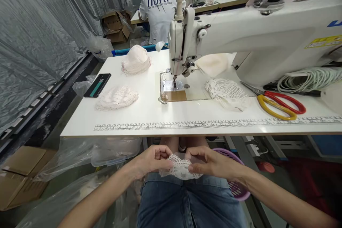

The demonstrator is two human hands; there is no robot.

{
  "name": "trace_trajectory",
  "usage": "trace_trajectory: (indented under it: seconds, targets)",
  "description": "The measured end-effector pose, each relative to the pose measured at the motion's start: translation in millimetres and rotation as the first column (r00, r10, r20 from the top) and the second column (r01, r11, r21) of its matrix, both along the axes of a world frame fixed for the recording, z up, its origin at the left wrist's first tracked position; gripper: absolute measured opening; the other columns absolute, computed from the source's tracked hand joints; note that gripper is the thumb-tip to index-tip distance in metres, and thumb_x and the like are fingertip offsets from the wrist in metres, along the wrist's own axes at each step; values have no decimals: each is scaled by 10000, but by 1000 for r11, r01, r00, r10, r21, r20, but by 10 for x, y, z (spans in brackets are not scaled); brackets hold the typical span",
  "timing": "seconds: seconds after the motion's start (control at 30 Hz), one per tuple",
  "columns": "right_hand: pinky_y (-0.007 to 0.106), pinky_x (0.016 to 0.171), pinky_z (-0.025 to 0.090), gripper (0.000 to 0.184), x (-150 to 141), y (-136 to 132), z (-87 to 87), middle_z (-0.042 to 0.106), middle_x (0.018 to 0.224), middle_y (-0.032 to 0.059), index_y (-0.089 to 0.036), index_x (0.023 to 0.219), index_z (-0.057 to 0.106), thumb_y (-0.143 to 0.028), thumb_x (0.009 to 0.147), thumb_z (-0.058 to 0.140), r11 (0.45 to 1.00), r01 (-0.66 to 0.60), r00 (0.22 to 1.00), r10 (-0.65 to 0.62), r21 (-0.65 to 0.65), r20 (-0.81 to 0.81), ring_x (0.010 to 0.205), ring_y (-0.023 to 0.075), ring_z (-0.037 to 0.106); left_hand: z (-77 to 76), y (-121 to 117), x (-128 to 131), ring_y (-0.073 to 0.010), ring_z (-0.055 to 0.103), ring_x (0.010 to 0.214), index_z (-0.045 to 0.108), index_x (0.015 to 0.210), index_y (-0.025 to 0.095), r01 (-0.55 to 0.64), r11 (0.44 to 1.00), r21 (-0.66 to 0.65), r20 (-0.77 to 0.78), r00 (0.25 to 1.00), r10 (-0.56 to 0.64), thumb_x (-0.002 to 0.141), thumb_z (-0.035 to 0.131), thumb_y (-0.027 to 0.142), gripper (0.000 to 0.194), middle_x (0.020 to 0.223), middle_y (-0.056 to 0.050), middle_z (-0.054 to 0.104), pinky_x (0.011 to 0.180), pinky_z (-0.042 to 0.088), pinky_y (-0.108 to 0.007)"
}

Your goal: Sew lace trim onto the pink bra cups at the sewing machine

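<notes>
Above my lap, just off the table's front edge, a small piece of white lace (181,166) is stretched between my hands. My left hand (157,160) pinches its left side between thumb and fingers. At the other side my right hand (207,162) grips it the same way, thumb on top. The lace has a scalloped edge with small holes and a sheer part. Beyond my hands stands a white sewing machine (184,42), its needle and presser foot (175,82) over the metal plate.
On the white table (149,115) lie lace pieces (117,98), (227,92), a pale pink moulded cup (136,58), a phone (97,85) and red-and-yellow scissors (280,105). A printed ruler (160,126) runs along the front. A purple basket (242,192) stands below; a person (161,7) sits ahead.
</notes>
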State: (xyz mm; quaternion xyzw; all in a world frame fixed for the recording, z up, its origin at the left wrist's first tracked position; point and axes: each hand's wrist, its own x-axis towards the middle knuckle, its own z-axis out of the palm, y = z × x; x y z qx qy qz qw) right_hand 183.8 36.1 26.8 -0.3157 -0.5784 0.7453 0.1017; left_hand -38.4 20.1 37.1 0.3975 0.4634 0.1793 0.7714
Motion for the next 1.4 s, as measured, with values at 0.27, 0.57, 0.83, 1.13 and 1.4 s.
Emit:
trace_trajectory:
  seconds: [0.27,0.57,0.83,1.13,1.4]
  targets:
    - [193,464,221,242,-19,71,240,333,602,-61,-162,671,446,-334,797,560,940,-103,979,37,325,201,544,67,295,181,300,187,-83,418,571,651,685,127,369,880,297,-218,924,-314,599,760,331,246,608,20,533,508,298,-195]
    - [183,439,198,266,-52,109,508,349,570,-62,-163,622,416,-306,778,577,835,-93,964,-61,542,259,527,57,295,401,290,220,-74,362,518,560,581,128,318,897,308,-297,928,-227,641,683,279,203,522,44,438,481,259,-201]
    - [168,483,306,346,-92,218,555,466,626,-57,-151,743,534,-428,653,720,939,-59,998,62,339,2,569,70,405,825,212,27,-93,377,580,591,670,132,233,922,308,-372,922,-109,676,662,290,174,579,34,460,520,261,-202]
    - [208,557,325,222,200,852,901,477,653,-33,-164,723,527,-357,768,626,718,95,987,-160,689,31,620,105,431,1149,881,-170,-139,495,696,655,720,149,301,763,572,-432,902,-32,757,638,390,244,719,-18,579,668,373,-241]
    - [275,588,334,133,513,1173,1114,616,779,44,-214,814,602,-311,865,526,335,-277,905,-223,901,361,679,179,540,403,1733,238,-238,462,1067,734,731,246,387,206,899,-405,913,54,759,676,298,83,1049,-67,539,962,293,-391]
